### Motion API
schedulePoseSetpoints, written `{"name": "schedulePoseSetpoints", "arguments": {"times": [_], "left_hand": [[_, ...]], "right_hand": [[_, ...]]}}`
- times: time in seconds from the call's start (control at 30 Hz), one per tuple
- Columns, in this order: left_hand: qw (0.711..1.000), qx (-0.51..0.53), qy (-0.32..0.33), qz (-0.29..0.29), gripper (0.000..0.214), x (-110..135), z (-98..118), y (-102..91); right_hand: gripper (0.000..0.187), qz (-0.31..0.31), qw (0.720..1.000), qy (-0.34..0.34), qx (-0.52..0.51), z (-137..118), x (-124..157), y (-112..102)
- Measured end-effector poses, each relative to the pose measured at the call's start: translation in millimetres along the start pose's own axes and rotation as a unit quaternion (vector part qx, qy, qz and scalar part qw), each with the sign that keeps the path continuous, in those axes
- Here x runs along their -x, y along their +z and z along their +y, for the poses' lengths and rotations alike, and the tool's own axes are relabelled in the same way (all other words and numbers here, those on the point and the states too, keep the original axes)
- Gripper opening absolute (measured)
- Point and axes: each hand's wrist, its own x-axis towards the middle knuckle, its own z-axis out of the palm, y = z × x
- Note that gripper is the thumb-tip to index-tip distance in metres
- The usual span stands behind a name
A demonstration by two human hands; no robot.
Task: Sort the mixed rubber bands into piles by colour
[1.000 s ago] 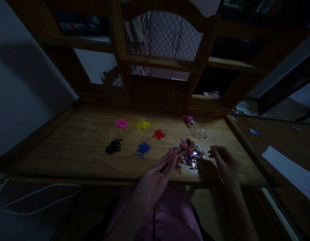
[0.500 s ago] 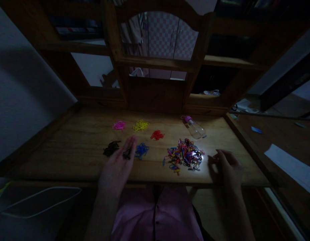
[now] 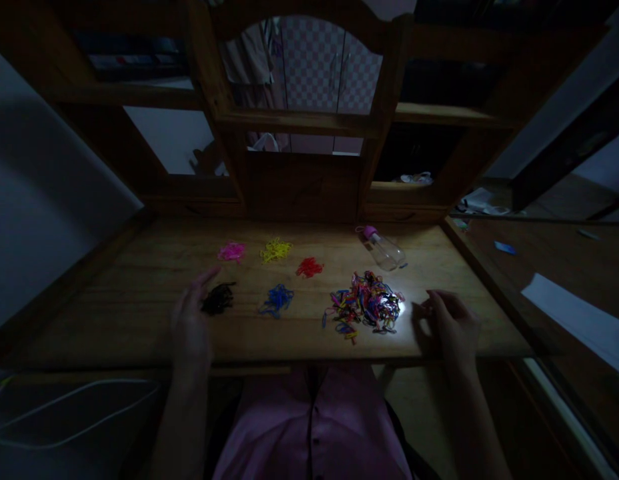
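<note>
My left hand is on its edge just left of a pile of black loops, blurred, with fingers stretched out; I see nothing in it. My right hand rests at the right of a mixed heap of coloured loops, its thumb and fingers pinched together; what they hold, if anything, is too small to make out. The small loops look like rubber bands. Sorted piles lie on the wooden desk: pink loops, yellow loops, red loops and blue loops.
A clear bottle with a pink cap lies behind the mixed heap. Wooden shelving rises at the desk's back. To the right, a white paper sheet lies on another brown surface. A white cable loops below the desk at left.
My left hand has moved left from between the black and blue piles and turned on its side; black loops seen on it before no longer show there. My right hand stays pinched in place.
</note>
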Motion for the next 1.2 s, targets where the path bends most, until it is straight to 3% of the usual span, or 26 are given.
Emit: {"name": "schedulePoseSetpoints", "arguments": {"times": [0.07, 0.13, 0.23, 0.3, 0.37, 0.57, 0.67, 0.83, 0.93, 1.07, 1.2], "left_hand": [[0.997, -0.047, 0.053, 0.015, 0.028, 10.8, 4.1, 7.8], [0.992, -0.093, 0.085, -0.025, 0.028, 25.9, 8.7, 22.4], [0.971, -0.129, 0.097, -0.177, 0.021, 50.7, 5.9, 54.8], [0.938, -0.162, 0.125, -0.278, 0.015, 63.8, -5.3, 76.1], [0.909, -0.221, 0.147, -0.322, 0.015, 71.8, -21.0, 89.7], [0.860, -0.384, 0.168, -0.292, 0.023, 73.6, -58.3, 87.5], [0.861, -0.361, 0.168, -0.318, 0.023, 78.7, -64.3, 93.3], [0.867, -0.290, 0.160, -0.373, 0.030, 99.2, -63.3, 121.1], [0.879, -0.269, 0.169, -0.355, 0.030, 105.3, -57.8, 126.1], [0.905, -0.252, 0.177, -0.294, 0.023, 100.3, -50.0, 113.9], [0.931, -0.197, 0.065, -0.301, 0.025, 93.3, -52.8, 100.8]], "right_hand": [[0.035, 0.000, 1.000, 0.005, -0.003, 1.7, -0.5, 0.4], [0.036, -0.003, 1.000, 0.007, -0.002, 2.8, -0.8, 0.9], [0.037, 0.000, 1.000, 0.006, -0.001, 1.3, -0.4, 1.8], [0.037, 0.001, 1.000, 0.007, -0.008, -0.9, 0.4, 2.4], [0.036, -0.003, 1.000, 0.004, -0.014, -2.6, 1.1, 3.1], [0.033, -0.002, 1.000, -0.019, -0.016, 2.7, 0.0, 4.4], [0.031, -0.008, 0.999, -0.027, -0.020, 5.4, -0.6, 5.6], [0.028, -0.023, 0.999, -0.030, -0.011, -0.5, 0.4, 4.5], [0.020, -0.090, 0.993, -0.067, 0.026, -10.0, 4.3, -4.2], [0.017, -0.229, 0.958, -0.155, 0.073, -22.8, 13.6, -16.6], [0.012, -0.259, 0.934, -0.189, 0.157, -21.9, 17.6, -13.7]]}}
